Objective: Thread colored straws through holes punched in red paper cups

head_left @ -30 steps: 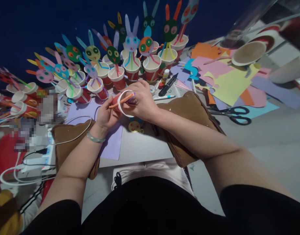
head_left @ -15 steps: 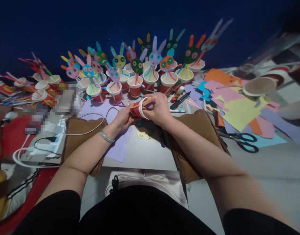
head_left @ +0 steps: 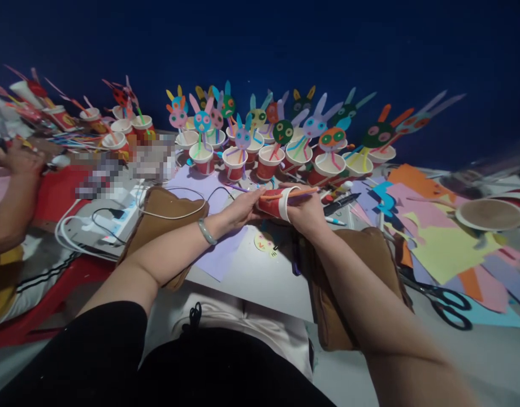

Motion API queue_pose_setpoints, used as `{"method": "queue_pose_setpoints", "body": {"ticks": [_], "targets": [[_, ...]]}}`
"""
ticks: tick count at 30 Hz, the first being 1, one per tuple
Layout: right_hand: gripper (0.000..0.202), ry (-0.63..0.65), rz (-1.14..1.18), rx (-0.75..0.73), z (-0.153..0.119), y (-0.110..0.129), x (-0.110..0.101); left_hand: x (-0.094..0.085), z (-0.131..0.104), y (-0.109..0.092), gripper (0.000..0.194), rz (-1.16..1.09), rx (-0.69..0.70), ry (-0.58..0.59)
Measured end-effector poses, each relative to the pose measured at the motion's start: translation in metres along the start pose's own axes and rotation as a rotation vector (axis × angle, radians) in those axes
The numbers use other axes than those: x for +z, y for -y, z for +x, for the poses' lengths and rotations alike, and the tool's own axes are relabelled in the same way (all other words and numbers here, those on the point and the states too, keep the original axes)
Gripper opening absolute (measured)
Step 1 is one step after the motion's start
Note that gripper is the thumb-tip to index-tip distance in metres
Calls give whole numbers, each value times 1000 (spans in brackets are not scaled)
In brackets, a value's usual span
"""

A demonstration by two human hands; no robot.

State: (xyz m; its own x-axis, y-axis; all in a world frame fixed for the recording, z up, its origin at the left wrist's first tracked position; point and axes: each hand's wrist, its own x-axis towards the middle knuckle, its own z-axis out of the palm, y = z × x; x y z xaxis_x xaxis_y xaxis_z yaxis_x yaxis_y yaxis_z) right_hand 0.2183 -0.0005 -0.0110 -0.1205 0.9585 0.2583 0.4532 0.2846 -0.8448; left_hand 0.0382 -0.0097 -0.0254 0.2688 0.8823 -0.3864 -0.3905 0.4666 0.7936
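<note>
A red paper cup with a white rim (head_left: 277, 204) lies tilted on its side between my two hands, its mouth toward the right. My left hand (head_left: 242, 210) is wrapped round the cup's base end. At the rim side, my right hand (head_left: 307, 212) grips the cup. An orange straw (head_left: 300, 193) runs across the mouth, close to the right fingers; whether they also pinch it is unclear. Below the cup, a yellow paper face (head_left: 263, 243) rests on the white board (head_left: 281, 288).
Several cups with paper rabbit heads (head_left: 271, 155) stand along the back. Brown cushions (head_left: 167, 203) lie under both forearms. Black scissors (head_left: 453, 305) and coloured paper scraps (head_left: 438, 249) are at the right. Another person's hand (head_left: 25, 158) shows at far left, beyond white cables (head_left: 65, 226).
The view has swung left and tilted, so the table things appear farther right and lower. Both hands still hold the cup, which now lies more nearly level.
</note>
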Motion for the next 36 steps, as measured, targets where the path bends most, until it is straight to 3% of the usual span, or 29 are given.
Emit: {"method": "queue_pose_setpoints", "body": {"ticks": [3,9,18,22,29,36], "targets": [[39,6,63,45,0,12,-3,-1,0,-3,23,-42,-1,1],[34,61,324,60,0,27,-9,-7,2,-9,15,44,-16,143],[40,69,384,65,-1,36,-10,-7,1,-11,9,108,13,172],[40,81,396,64,-1,34,-10,-7,1,-10,14,141,21,185],[35,90,340,95,0,20,-9,-9,1,-5,39,211,12,231],[44,70,382,88,1,19,-7,-8,0,-8,37,222,33,170]]}}
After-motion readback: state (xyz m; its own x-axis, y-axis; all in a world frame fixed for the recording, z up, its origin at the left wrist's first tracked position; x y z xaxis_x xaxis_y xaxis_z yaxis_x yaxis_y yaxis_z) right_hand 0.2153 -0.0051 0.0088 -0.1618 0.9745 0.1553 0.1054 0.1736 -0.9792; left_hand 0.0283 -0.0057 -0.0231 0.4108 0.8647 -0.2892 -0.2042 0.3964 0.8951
